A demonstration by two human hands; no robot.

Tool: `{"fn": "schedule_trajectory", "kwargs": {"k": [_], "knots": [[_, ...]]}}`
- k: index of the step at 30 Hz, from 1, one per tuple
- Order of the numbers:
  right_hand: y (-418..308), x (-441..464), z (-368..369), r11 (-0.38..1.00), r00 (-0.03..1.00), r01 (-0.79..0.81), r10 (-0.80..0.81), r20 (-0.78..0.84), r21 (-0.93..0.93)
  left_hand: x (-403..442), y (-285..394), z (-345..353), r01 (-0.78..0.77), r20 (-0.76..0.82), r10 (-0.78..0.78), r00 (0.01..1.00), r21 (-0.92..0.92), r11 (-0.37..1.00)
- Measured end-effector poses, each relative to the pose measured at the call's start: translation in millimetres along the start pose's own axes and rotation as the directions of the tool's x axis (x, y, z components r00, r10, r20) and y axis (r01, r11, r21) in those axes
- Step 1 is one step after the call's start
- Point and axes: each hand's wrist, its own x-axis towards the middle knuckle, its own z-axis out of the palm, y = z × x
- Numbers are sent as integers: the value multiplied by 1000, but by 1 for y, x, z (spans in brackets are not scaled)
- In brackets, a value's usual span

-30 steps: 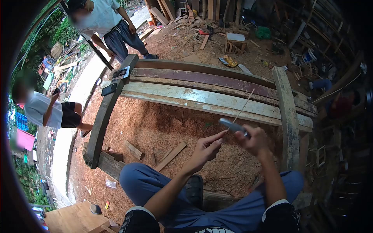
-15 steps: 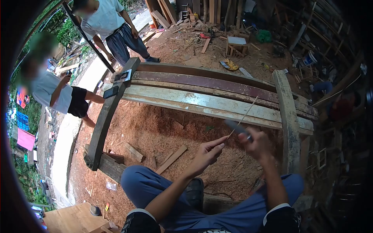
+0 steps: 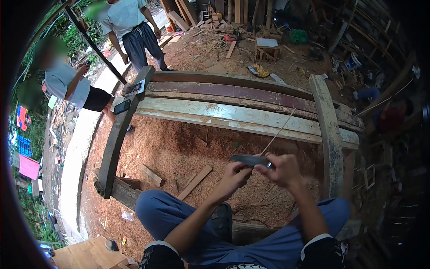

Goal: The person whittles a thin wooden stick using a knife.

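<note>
A thin wooden stick point(image 3: 281, 130) slants up and to the right from my left hand point(image 3: 234, 178), whose fingers are closed around its lower end. My right hand point(image 3: 283, 171) grips a knife point(image 3: 245, 160). The grey blade points left and lies across the lower part of the stick, just above my left fingers. Whether its edge is touching the stick, I cannot tell. Both hands are held over my lap, in front of a wooden bench frame point(image 3: 330, 130). The knife handle is mostly hidden in my right fingers.
Long boards, including a whitish one point(image 3: 192, 110), span the frame. A phone point(image 3: 122, 107) rests on its left beam. Wood shavings point(image 3: 170, 143) and offcuts point(image 3: 195, 181) cover the ground. Two people stand at the left; a small stool point(image 3: 267, 47) stands farther back.
My right hand has brought the knife left and down, so the blade now crosses the stick near my left hand. The view has shifted slightly, and the person at left has raised a forearm.
</note>
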Motion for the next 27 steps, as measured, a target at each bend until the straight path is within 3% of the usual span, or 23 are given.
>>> {"fn": "schedule_trajectory", "kwargs": {"k": [3, 4, 7, 8, 11, 16, 20, 23, 27], "knots": [[15, 3, -34, 917, 933, -312, 345, -102, 249, -2, 15, 8, 14, 5, -14, 1000, -36, 999], [19, 2, -39, 911, 913, -354, 386, -133, 210, -3, 19, 9, 26, 11, -26, 1000, -49, 998], [2, -8, -12, 964, 966, -226, 240, -94, 143, 2, 6, 8, 28, 39, -26, 999, -70, 997], [-6, -9, -1, 994, 995, -63, 69, -70, 92, 3, 8, 11, 31, 33, -29, 999, -63, 998], [4, -5, -10, 999, 999, -33, 34, 12, -3, -1, 15, 13, 54, 34, -53, 998, -38, 998], [4, -11, 0, 994, 979, -107, 111, -172, 32, -1, 25, 17, 55, 32, -53, 998, -76, 996], [0, -12, -6, 997, 994, 28, -34, -108, -65, -4, 30, 30, 94, 17, -94, 995, -27, 995], [29, -13, -21, 998, 986, -15, 3, -169, -68, 5, 14, 18, 62, 72, -53, 996, -141, 988], [1, -13, -1, 1000, 990, -8, 10, -143, 18, -1, 25, 20, 77, 68, -72, 995, -71, 995]]}}
